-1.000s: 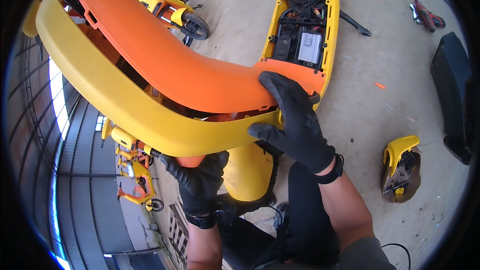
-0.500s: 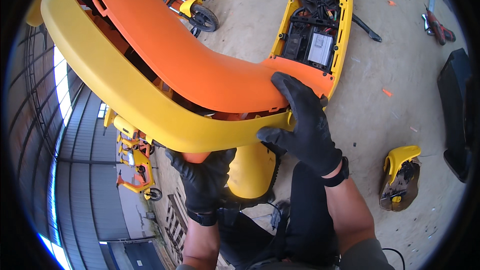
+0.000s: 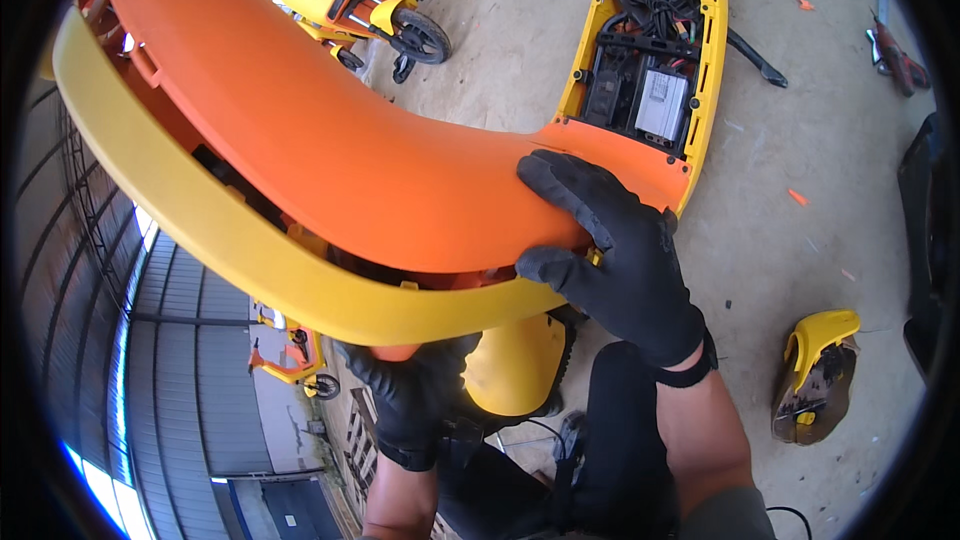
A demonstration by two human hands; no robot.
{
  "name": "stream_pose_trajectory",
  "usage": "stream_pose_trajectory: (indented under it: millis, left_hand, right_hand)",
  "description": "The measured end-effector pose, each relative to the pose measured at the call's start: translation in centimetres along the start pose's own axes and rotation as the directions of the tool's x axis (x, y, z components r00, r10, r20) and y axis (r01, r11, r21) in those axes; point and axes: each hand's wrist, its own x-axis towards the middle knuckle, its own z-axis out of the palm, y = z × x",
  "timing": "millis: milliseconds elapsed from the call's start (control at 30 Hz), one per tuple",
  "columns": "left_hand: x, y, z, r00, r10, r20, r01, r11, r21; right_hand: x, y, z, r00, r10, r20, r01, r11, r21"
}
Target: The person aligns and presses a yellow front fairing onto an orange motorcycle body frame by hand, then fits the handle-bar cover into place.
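Both gloved hands hold the big curved orange and yellow cover (image 3: 330, 170), lifted up close in front. Right hand (image 3: 620, 250) is clamped on its right end, fingers on top, thumb under. Left hand (image 3: 415, 395) grips it from below. Far right, an open scooter body (image 3: 650, 70) lies on the floor (image 3: 800, 140).

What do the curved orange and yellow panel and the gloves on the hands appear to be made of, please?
The orange and yellow panel looks like moulded plastic: smooth, glossy, evenly coloured, with soft highlights. The gloves on the left hand and right hand look like matte black knit fabric, possibly coated.
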Motion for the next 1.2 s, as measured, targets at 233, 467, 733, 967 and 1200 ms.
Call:
stream_pose_trajectory:
  millis: [233, 467, 733, 967, 1200]
  left_hand:
    - [1.1, -0.6, 2.3, 0.990, 0.141, 0.027, -0.144, 0.971, 0.192]
    - [4.1, -4.7, -4.3, 0.997, 0.067, -0.048, -0.033, 0.857, 0.514]
    - [3.6, -6.8, -1.4, 0.985, -0.015, 0.172, -0.059, 0.907, 0.417]
    - [5.6, -1.5, -3.6, 0.797, -0.137, 0.588, 0.288, 0.942, -0.172]
    - [2.3, -4.9, 1.4, 0.958, 0.111, 0.265, -0.213, 0.895, 0.392]
  right_hand:
    - [0.7, 0.2, -2.0, 0.989, -0.090, -0.117, 0.087, 0.996, -0.032]
    - [1.9, 5.5, 7.0, 0.988, 0.063, -0.142, -0.028, 0.972, 0.235]
    - [0.5, 4.7, 2.4, 0.976, -0.006, -0.219, -0.005, 0.999, -0.049]
    - [1.2, 2.1, -0.2, 0.973, 0.145, 0.178, -0.219, 0.819, 0.530]
    - [1.8, 0.7, -2.5, 0.973, 0.222, -0.057, -0.229, 0.957, -0.180]
